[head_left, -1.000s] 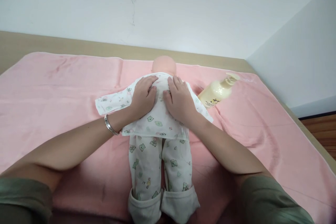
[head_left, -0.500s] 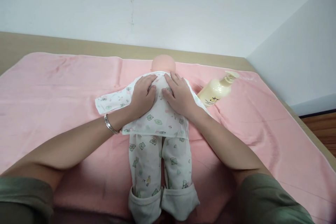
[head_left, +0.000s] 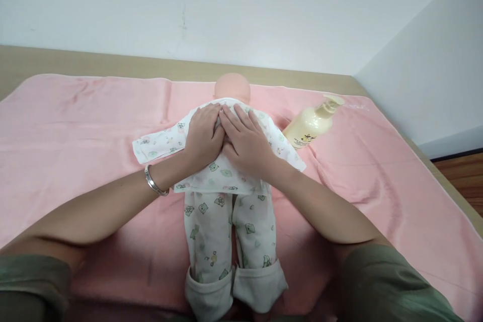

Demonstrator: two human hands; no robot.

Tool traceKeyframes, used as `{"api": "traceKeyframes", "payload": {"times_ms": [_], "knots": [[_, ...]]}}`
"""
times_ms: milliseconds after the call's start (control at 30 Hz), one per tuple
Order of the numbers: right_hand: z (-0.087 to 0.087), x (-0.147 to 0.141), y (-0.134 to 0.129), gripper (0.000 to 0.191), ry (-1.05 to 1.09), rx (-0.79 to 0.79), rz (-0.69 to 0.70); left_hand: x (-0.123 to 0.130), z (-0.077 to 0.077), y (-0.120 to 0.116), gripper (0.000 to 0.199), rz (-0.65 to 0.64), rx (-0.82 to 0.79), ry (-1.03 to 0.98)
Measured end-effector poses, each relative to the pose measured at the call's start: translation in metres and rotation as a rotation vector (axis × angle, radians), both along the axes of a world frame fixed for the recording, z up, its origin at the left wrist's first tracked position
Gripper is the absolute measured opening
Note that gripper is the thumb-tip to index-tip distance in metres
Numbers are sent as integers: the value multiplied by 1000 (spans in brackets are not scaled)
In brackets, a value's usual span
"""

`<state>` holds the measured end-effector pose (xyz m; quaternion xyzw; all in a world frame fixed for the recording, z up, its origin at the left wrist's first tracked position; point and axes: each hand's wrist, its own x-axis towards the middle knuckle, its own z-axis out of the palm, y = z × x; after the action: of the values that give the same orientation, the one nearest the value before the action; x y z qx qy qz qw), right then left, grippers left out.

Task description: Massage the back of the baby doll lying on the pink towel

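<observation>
A baby doll (head_left: pixel 232 86) lies on a pink cloth, its bald head toward the wall and its face not visible. It wears a white top (head_left: pixel 222 173) printed with small animals and matching trousers (head_left: pixel 211 231) with turned-up cuffs. Flat on the left part of the top's upper back or chest lies my left hand (head_left: pixel 206 133), fingers extended. My right hand (head_left: pixel 247 141) rests palm down beside it, its fingers spread a little and touching my left hand near the middle of the top. Neither hand grips anything.
A cream pump bottle (head_left: pixel 311 123) lies tilted on the pink cloth (head_left: pixel 94 136), right of the doll and near its sleeve. Behind the cloth run the wooden table edge (head_left: pixel 124 63) and a white wall (head_left: pixel 264 10).
My right hand has slid left across the top and now meets my left hand. The doll's right-side sleeve shows more. The view has shifted slightly.
</observation>
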<state>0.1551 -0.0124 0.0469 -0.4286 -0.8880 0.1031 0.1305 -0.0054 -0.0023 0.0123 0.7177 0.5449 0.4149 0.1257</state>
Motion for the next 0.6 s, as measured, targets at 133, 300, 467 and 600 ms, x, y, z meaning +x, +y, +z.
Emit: {"api": "traceKeyframes", "payload": {"times_ms": [133,300,467,600], "knots": [[1,5,12,72,2,-5,14,3,2,-3,38,26,1,19],[-1,0,-3,70,-3,41,-46,3,-1,-2,46,69,-38,-9],[-4,-7,-23,67,-16,104,-96,0,-5,3,46,86,-84,-90],[-3,-7,-28,64,-28,111,-101,0,-6,4,45,85,-81,-129]]}}
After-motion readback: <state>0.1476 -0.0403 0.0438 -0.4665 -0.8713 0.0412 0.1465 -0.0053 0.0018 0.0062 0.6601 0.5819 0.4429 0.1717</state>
